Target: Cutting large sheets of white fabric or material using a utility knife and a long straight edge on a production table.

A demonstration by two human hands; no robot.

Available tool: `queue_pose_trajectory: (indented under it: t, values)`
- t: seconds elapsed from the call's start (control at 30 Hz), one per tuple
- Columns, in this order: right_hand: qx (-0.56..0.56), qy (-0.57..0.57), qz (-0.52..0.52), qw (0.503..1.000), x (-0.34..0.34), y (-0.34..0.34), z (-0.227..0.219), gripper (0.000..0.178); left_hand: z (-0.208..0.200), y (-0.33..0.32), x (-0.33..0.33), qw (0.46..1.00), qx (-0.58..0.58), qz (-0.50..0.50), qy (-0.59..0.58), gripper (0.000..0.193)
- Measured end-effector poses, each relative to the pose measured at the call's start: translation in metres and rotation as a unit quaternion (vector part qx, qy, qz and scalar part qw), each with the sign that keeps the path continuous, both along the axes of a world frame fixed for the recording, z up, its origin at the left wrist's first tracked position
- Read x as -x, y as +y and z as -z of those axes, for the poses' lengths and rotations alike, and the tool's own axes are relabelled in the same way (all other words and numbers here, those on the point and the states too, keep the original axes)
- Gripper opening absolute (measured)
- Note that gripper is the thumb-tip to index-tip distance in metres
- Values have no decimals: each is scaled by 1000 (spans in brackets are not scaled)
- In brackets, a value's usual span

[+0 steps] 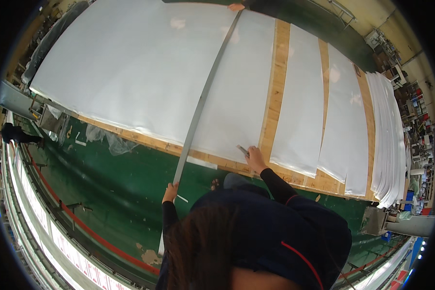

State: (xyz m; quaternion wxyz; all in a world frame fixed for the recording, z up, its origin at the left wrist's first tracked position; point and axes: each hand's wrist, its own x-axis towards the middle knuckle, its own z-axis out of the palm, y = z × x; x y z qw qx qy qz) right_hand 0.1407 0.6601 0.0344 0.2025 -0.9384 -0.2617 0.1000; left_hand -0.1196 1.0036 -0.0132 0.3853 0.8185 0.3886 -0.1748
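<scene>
A long grey metal straightedge (pixel 203 96) lies across the white sheet (pixel 130 72) on the wooden table, from the far edge out past the near edge. My left hand (pixel 170 192) is closed round its near end, beyond the table's front edge. At its far end a co-worker's hand (pixel 236 7) rests on it. Over the near edge of a white strip (pixel 244 87), right of the straightedge, my right hand (pixel 256 159) is closed on a slim utility knife (pixel 243 151). The knife points away to the left, apart from the straightedge.
Bare wood (pixel 278 63) shows between more white strips (pixel 299 96) to the right. Layered white sheets (pixel 389 140) hang at the table's right end. Clear plastic film (pixel 112 140) lies on the green floor (pixel 101 166). Another person (pixel 17 133) is at the far left.
</scene>
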Motion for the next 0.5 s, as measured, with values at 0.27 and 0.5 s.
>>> queue_pose_trajectory:
  t: [0.27,0.5]
  values:
    - [-357,431,190,806,-103,11,-28,24,-3,14,-28,996,40,46,60,56]
    - [-423,596,93,676,-200,43,-34,28,-12,9,-35,995,51,12,81,51]
